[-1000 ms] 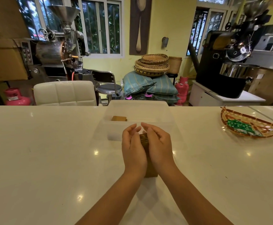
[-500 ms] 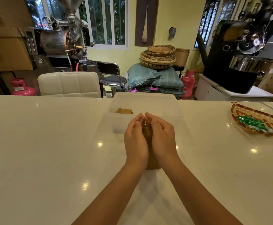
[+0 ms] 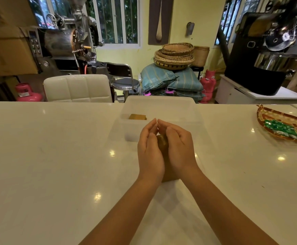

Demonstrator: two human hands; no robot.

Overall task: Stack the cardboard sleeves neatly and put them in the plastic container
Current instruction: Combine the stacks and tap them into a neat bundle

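Observation:
A brown stack of cardboard sleeves (image 3: 163, 145) stands on the white counter, pressed between my two palms. My left hand (image 3: 149, 152) cups its left side and my right hand (image 3: 178, 149) cups its right side, fingertips nearly meeting above it. Most of the stack is hidden by my hands; its near end (image 3: 169, 177) shows below my wrists. Just beyond my fingers sits the translucent plastic container (image 3: 177, 106), with another brown sleeve stack (image 3: 137, 117) lying inside near its left wall.
A woven basket (image 3: 268, 114) holding green packets lies on the counter at the far right. Behind the counter's far edge stand a white padded chair (image 3: 77, 88), a stool, sacks and roasting machines.
My fingers have closed in over the top of the stack, fingertips now nearly touching. The camera has tilted down slightly, so the counter edge sits higher in view.

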